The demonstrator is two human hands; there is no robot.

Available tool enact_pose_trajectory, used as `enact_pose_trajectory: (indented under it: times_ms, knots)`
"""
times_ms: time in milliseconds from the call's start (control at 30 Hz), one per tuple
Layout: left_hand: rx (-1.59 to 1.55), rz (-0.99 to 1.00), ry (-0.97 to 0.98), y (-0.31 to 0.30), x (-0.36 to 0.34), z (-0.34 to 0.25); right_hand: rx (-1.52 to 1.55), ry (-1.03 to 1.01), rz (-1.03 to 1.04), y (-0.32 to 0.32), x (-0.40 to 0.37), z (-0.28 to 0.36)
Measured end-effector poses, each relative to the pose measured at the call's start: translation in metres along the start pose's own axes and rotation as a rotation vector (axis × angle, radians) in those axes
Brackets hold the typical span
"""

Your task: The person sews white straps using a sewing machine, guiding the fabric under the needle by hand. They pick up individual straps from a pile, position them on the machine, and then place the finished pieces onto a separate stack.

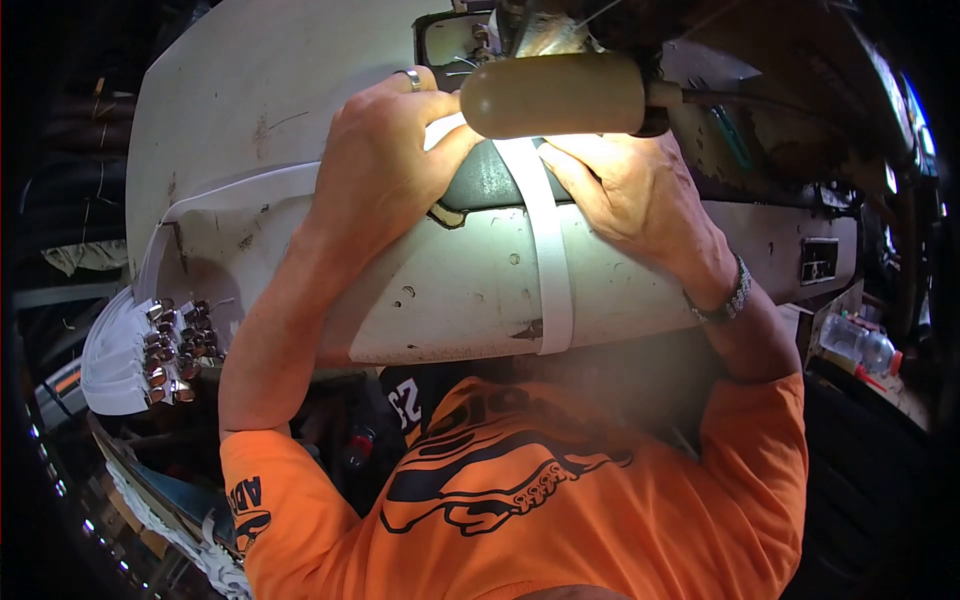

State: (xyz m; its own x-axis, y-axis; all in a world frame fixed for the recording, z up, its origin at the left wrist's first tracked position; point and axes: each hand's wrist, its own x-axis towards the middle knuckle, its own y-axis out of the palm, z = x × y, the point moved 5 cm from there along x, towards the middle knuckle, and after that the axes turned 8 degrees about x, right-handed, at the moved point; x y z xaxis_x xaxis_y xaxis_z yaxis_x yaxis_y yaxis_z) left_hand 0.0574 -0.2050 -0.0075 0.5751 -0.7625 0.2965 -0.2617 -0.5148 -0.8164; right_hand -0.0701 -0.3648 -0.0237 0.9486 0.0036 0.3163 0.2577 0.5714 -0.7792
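Observation:
A white strap (pixel 545 255) runs from under the sewing machine head (pixel 555 95) down over the front edge of the pale worktable (pixel 440 300). My left hand (pixel 395 150), with a ring on one finger, is beside the machine, its thumb and forefinger closed towards each other at the lit spot; what they hold is hidden behind the machine's rounded part. My right hand (pixel 630 185) rests on the dark plate (pixel 485 180) just right of the strap, fingers pressed together near its edge. Whether it grips the strap is hidden.
At the left edge hangs a bundle of white straps (pixel 115 360) with several shiny metal buckles (pixel 165 350). A green-handled tool (pixel 733 135) lies behind my right hand. Plastic bottles (pixel 860 345) are at the right. Another white strap (pixel 240 190) crosses the table's left side.

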Motion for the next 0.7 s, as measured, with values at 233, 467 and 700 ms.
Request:
enact_pose_trajectory:
  times_ms: [233,467,700]
  knots:
    - [0.066,0.010,0.018,-0.001,0.003,0.004,-0.037,0.054,0.048,-0.002,0.002,0.006]
    - [0.120,-0.004,0.046,-0.001,0.004,0.005,-0.007,0.048,0.015,-0.001,0.002,0.005]
    - [0.088,-0.054,0.035,0.005,-0.006,-0.005,0.006,0.039,-0.010,-0.002,0.003,0.002]
